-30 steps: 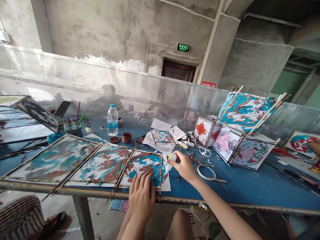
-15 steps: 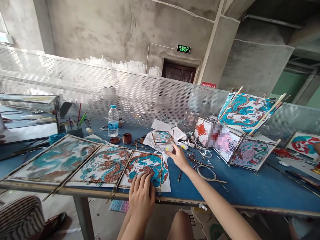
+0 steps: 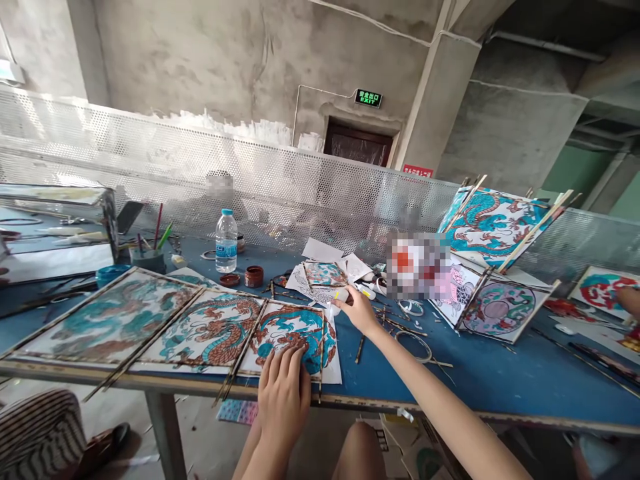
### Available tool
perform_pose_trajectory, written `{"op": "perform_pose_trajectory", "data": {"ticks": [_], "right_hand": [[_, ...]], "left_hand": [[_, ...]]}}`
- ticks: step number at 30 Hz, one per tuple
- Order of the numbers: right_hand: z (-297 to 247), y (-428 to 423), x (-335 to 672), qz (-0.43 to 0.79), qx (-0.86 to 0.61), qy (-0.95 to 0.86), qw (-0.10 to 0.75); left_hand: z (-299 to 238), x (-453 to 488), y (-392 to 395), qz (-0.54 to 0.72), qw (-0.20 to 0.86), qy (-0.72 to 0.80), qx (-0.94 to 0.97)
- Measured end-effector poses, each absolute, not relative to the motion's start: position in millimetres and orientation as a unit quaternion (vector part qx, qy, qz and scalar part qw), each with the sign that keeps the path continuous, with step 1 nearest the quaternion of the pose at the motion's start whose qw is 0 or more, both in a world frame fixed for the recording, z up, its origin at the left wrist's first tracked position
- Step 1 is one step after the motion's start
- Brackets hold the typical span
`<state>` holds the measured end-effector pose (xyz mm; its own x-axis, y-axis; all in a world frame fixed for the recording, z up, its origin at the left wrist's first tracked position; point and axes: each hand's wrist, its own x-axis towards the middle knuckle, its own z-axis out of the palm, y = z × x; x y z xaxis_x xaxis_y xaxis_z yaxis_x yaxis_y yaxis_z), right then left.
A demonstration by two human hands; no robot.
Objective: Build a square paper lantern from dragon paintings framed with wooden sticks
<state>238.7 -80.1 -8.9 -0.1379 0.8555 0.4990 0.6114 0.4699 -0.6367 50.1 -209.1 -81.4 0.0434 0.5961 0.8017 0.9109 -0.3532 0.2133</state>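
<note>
My left hand lies with its fingers stretched out over the lower edge of a blue and brown dragon painting framed with thin sticks. My right hand is closed round a small white bottle with a yellow mark, which looks like a glue bottle. Its nozzle points down at the upper right corner of the frame; whether it touches is too small to tell. To the left, a second dragon painting and a third, blurrier one adjoin it in the same stick framework.
Behind the paintings stand a water bottle and an open jar of brown paint. Loose papers, sticks and a coil of pale strip lie to the right. Farther right are painted lantern frames. Another person's hand shows at the right edge.
My hands hold nearly the same places, the bottle still at the frame's corner. The view has shifted very slightly. At the far right, the other person's hand has moved a little left.
</note>
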Motion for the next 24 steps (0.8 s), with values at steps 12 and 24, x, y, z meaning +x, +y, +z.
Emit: {"op": "perform_pose_trajectory", "data": {"ticks": [12,24], "right_hand": [[-6.1,-110.9,239.4,0.204,-0.484,-0.728,0.441],[0.6,-190.8,233.7,0.274,-0.454,-0.729,0.433]], "left_hand": [[-80.5,49.8,-209.9,-0.433,0.192,-0.538,-0.697],[-77.5,51.0,-210.3,-0.441,0.188,-0.533,-0.697]]}}
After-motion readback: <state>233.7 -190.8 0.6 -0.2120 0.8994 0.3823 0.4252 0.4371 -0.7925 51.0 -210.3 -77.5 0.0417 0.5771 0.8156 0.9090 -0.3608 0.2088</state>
